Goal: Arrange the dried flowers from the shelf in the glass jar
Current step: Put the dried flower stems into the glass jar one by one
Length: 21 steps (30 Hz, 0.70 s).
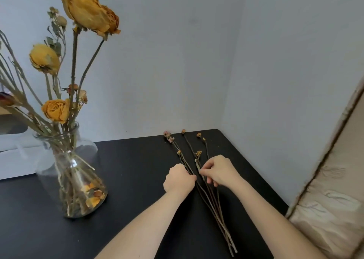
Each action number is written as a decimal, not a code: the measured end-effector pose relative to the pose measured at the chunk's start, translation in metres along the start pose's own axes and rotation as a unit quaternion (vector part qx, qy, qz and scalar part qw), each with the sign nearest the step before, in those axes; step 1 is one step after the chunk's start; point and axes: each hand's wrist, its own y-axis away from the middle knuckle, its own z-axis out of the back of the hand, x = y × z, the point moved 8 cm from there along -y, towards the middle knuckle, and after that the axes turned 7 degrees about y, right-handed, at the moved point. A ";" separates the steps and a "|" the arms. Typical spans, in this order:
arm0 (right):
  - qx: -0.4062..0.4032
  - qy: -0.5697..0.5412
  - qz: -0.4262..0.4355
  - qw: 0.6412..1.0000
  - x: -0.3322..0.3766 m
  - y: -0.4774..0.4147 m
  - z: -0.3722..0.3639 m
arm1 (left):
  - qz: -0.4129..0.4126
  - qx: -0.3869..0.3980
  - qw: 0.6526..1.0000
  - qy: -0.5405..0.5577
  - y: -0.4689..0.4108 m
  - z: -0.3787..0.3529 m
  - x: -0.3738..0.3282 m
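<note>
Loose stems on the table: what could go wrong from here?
1. The left hand and right hand both hold the thin loose stems; dry stems may snap or shed buds.
2. The glass jar is already crowded with tall yellow roses, and fallen petals lie inside; pushing more in may knock off more.
3. The stem ends lie near the table edge and could slide off.

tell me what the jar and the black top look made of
The jar: clear glossy glass; stems and fallen petals show through its wall, with bright highlights. The black top: smooth, matte, probably painted or laminated board; no grain shows, so that is uncertain.
</note>
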 end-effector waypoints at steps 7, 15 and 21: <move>0.051 0.095 -0.008 0.994 0.012 -0.003 -0.019 | 0.030 -0.008 0.999 -0.007 -0.004 0.004 0.004; 0.031 0.137 -0.029 0.990 0.018 -0.004 -0.028 | 0.037 -0.010 0.999 0.025 -0.002 0.014 0.010; 0.050 0.154 -0.065 0.985 0.018 -0.005 -0.030 | 0.007 -0.038 0.997 0.069 0.002 0.040 0.008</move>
